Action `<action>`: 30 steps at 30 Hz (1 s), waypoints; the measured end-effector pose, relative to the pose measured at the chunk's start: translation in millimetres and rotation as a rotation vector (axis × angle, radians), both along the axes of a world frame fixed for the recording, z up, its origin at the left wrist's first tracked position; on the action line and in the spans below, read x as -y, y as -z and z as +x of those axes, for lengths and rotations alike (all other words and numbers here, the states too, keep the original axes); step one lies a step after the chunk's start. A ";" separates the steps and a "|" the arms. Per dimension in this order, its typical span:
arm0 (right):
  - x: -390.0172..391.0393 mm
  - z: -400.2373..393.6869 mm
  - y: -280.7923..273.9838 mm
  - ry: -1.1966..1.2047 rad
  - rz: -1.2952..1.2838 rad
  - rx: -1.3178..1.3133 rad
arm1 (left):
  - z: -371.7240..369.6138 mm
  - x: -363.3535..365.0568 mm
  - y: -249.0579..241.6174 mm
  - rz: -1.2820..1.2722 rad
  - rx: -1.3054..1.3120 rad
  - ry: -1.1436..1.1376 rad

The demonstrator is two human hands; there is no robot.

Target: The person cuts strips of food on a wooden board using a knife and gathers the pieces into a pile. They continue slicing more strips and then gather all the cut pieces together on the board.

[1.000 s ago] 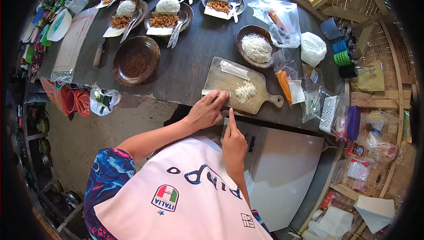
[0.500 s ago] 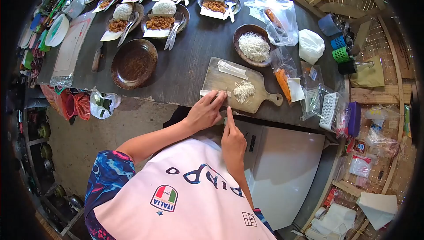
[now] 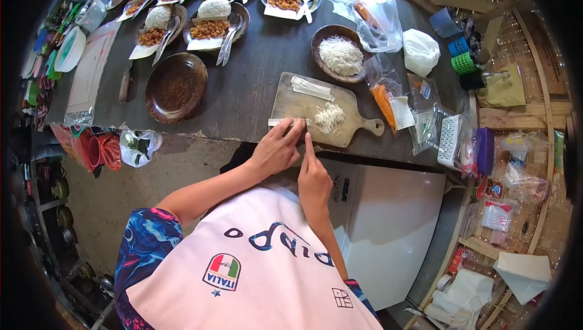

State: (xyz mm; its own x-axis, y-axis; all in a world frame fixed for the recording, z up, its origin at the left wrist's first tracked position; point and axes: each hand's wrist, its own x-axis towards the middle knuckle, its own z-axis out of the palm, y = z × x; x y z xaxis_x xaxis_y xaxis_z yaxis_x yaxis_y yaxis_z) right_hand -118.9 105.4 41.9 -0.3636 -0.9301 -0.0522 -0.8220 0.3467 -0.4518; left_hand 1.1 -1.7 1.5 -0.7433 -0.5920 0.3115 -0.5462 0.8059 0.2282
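A wooden cutting board (image 3: pixel 349 102) with a handle lies near the counter's front edge. My left hand (image 3: pixel 276 151) presses its fingertips on a thin pale strip (image 3: pixel 280 122) at the board's near left edge. Close beside it, my right hand (image 3: pixel 314 178) is closed with its index finger stretched forward, apparently along a knife mostly hidden under the hand. Finely cut pale shreds (image 3: pixel 330 117) form a small heap to the right of my fingers. Farther back on the board lie several uncut pale strips (image 3: pixel 311 88).
Behind the board stands a brown bowl (image 3: pixel 319 63) of white shreds. A brown plate (image 3: pixel 176 87) and a knife (image 3: pixel 125 84) lie left. Plates of rice and brown food (image 3: pixel 209 29) line the back. Plastic bags (image 3: pixel 388 23) and a white basket (image 3: pixel 449 142) are right.
The whole view has shifted slightly, so things appear a little farther left. Both hands stay at the board's near edge, with the left fingers still on the strip.
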 end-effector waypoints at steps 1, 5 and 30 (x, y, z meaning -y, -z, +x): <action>-1.4 -0.6 -0.4 0.003 0.000 0.005 | -0.3 -0.6 1.6 -0.008 0.008 0.000; -3.7 2.4 -14.2 0.010 0.059 0.026 | 0.3 1.4 2.8 -0.036 0.055 0.003; 5.2 -1.6 -1.4 0.007 -0.011 0.037 | 1.2 -1.7 4.0 -0.023 0.011 0.010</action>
